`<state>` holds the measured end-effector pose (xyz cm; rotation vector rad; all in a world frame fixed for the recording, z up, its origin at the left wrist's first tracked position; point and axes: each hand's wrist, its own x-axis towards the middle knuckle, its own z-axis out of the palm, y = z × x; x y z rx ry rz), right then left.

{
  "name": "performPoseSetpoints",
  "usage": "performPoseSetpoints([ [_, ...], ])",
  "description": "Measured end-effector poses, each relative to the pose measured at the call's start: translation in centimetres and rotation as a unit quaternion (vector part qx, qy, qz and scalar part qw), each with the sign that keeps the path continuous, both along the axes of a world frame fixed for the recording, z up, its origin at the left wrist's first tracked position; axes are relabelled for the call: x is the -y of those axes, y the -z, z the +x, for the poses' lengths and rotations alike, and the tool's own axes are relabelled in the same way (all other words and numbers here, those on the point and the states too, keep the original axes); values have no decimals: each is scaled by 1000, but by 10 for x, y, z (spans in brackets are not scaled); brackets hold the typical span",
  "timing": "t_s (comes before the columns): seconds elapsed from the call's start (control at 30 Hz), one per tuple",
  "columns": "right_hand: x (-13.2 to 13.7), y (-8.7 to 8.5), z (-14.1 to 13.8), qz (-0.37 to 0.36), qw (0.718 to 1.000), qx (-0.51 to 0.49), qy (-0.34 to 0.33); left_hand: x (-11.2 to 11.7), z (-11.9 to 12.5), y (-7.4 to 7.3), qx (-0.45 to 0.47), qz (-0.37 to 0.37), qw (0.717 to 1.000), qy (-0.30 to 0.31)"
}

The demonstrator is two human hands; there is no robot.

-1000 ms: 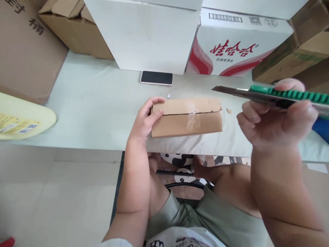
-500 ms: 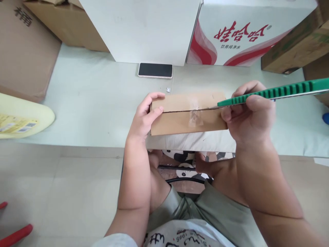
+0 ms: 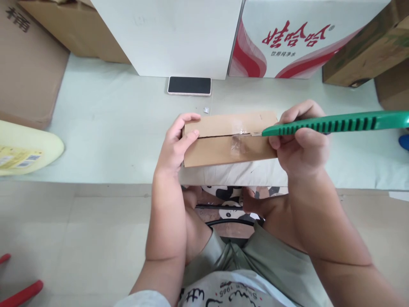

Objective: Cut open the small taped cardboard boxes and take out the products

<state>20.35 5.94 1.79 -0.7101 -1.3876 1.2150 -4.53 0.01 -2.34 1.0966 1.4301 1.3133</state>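
Observation:
A small flat brown cardboard box (image 3: pixel 223 147) lies at the near edge of the pale table (image 3: pixel 111 128), its flap seam closed with a patch of clear tape. My left hand (image 3: pixel 175 147) grips the box's left end, fingers curled over the top. My right hand (image 3: pixel 302 143) is closed round a green utility knife (image 3: pixel 335 123). The knife lies level, its blade tip in the seam at the tape, right of the box's middle.
A black phone (image 3: pixel 189 85) lies behind the box, with a tiny white piece (image 3: pixel 206 110) near it. A white carton (image 3: pixel 172 34), a red-and-white printed carton (image 3: pixel 297 38) and brown cartons (image 3: pixel 25 64) line the back. A yellow object (image 3: pixel 25 147) lies at left. Red handles (image 3: pixel 21 294) lie on the floor.
My right hand came down from mid-air and brought the knife to the box, then slid the blade leftward along the seam to the tape. My left hand kept its hold.

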Motion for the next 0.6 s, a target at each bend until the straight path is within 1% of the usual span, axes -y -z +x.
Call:
performPoseSetpoints([
  [0.07, 0, 2, 1, 17, 1000, 0, -10, 0, 1, -2, -6, -5, 1000, -5],
  [0.17, -1, 5, 2, 13, 1000, -13, 6, 1, 2, -4, -21, 2, 1000, -6],
  [0.33, -2, 8, 3, 32, 999, -32, 0, 3, 0, -2, -31, 18, 999, 21],
  [0.4, -1, 10, 3, 45, 999, -21, 7, 3, -1, -2, -31, 15, 999, 23],
  [0.53, 5, 12, 6, 64, 997, 31, 38, 3, 1, -3, -27, 9, 1000, 6],
  [0.6, 7, 12, 10, 39, 997, 54, 33, 3, 1, -2, -25, 9, 1000, 4],
])
